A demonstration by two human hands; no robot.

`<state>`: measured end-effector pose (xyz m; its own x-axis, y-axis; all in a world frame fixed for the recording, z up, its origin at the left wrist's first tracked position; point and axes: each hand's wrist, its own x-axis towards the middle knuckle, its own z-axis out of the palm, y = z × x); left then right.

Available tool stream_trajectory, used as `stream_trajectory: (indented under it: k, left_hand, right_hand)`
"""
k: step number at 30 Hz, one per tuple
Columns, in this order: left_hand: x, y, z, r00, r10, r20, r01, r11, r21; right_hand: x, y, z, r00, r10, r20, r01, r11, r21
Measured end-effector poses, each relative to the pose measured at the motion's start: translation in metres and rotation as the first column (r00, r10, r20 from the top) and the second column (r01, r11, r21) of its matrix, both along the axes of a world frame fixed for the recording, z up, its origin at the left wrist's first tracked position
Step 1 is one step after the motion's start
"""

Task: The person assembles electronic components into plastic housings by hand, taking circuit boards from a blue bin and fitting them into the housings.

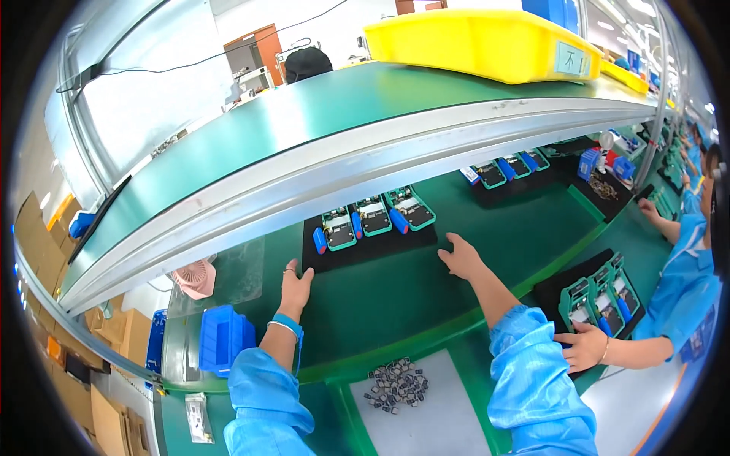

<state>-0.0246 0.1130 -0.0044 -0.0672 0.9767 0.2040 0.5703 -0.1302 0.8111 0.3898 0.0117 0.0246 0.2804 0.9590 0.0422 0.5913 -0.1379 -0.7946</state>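
Observation:
My left hand (295,290) is over the green work surface, its fingers apart and nothing in it. It is nearest to the left front corner of a black mat (365,257). My right hand (461,258) is just off the mat's right end, also empty with fingers spread. Three green-framed device housings (374,216) with boards and wiring inside lie side by side on this mat. Blue cylinders with red ends (319,240) rest next to them. A pile of small metal-and-black parts (397,384) lies on a white sheet (449,380) between my forearms.
A metal-edged shelf (251,163) overhangs the bench, bearing a yellow bin (479,45). At the left are a blue bin (220,340) and a pink fan (195,278). On the right, a co-worker's hand (584,346) touches another mat of housings (607,304). More housings (511,169) lie farther back.

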Motion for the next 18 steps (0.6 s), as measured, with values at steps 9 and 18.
stream_trajectory:
  k: [9,18]
  left_hand:
    - [0.020,0.024,0.024,0.967,-0.077,0.241,0.137,0.961,-0.241]
    - [0.004,-0.107,0.035,0.931,-0.117,0.345,0.228,0.927,-0.299]
  right_hand:
    - [-0.012,0.025,0.003,0.993,0.000,-0.120,-0.008,0.998,-0.069]
    - [-0.026,-0.078,0.007,0.994,-0.012,-0.105,0.008,0.999,-0.043]
